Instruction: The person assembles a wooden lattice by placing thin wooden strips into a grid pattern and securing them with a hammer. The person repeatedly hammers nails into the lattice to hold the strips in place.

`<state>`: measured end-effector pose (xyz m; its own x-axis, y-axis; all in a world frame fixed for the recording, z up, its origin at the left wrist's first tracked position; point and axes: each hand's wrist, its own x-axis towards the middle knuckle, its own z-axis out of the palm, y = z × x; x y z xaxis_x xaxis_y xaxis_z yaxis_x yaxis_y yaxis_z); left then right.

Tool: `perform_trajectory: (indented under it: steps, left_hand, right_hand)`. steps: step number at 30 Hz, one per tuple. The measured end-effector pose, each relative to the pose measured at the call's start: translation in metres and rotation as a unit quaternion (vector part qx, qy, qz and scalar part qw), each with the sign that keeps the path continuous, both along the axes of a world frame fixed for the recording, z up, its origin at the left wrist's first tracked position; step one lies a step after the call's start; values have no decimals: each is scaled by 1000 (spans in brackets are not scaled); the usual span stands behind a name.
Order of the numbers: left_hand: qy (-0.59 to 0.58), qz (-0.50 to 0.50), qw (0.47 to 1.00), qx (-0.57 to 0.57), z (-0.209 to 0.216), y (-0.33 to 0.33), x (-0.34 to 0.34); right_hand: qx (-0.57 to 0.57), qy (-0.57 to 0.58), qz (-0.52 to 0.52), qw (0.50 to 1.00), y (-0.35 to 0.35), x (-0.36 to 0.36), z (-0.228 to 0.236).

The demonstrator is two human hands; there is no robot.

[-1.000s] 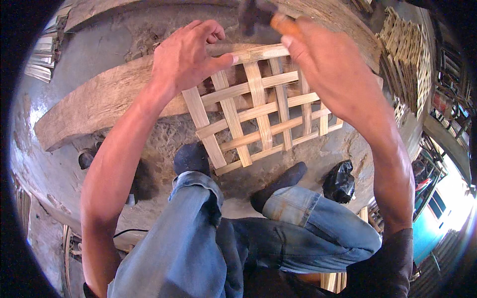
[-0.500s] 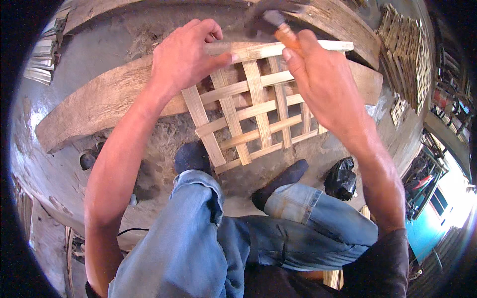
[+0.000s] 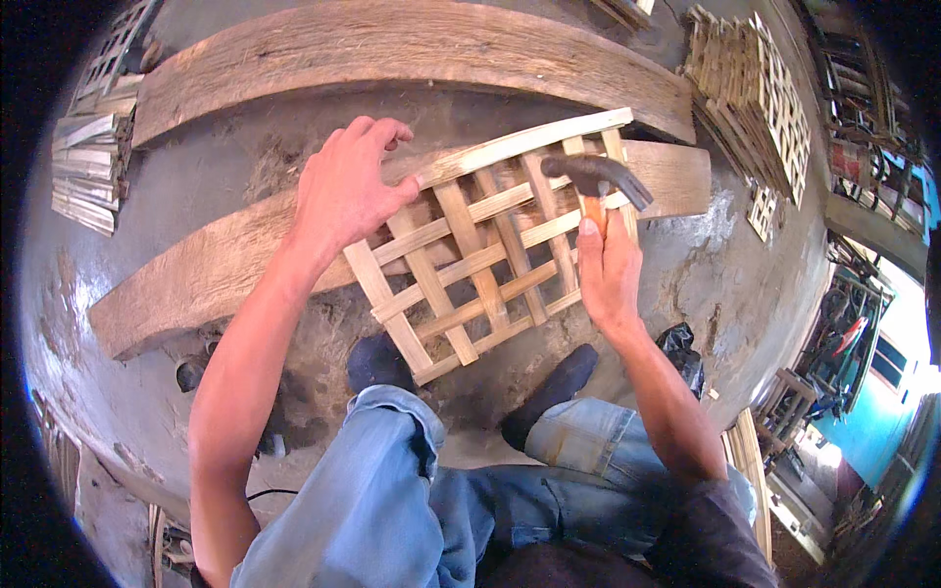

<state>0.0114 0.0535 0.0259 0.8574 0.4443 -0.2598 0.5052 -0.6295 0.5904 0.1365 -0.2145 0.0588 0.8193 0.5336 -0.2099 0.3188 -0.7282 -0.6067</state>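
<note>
A woven bamboo lattice panel (image 3: pixel 480 257) leans at a slant over a curved wooden beam (image 3: pixel 196 245), its lower edge near my feet. My left hand (image 3: pixel 343 191) is at the panel's upper left, thumb pressed against the end of the pale top strip (image 3: pixel 534 137) and fingers bent beyond the edge. The hand hides that corner. In my right hand (image 3: pixel 610 274) is a hammer (image 3: pixel 598 174), gripped by its orange-brown handle. Its dark claw head is above the panel's right part; I cannot tell whether it touches the slats.
Farther off lies a second curved beam (image 3: pixel 412 44). Stacked lattice panels stand at the right (image 3: pixel 750 103) and the left (image 3: pixel 93 162). A black plastic bag (image 3: pixel 683 353) sits beyond my right knee, and a dark round cup-like thing (image 3: pixel 189 374) lies left of my left forearm.
The hammer, blurred beyond the top strip before, has come down nearer me, over the slats. My right hand has drawn back with it. The view has shifted, showing more of the far beam.
</note>
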Motion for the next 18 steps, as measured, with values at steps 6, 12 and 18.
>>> perform_trajectory:
  steps: [6,12,18]
  left_hand:
    - [-40,-36,999,-3,1,-7,18]
    - [-79,-58,994,-46,-5,-19,59]
    - [1,-53,991,-124,-18,-20,88]
  right_hand:
    - [-3,-4,37,999,-6,5,8]
    - [-28,-21,85,996,7,31,21]
    - [-56,-57,178,981,32,70,29]
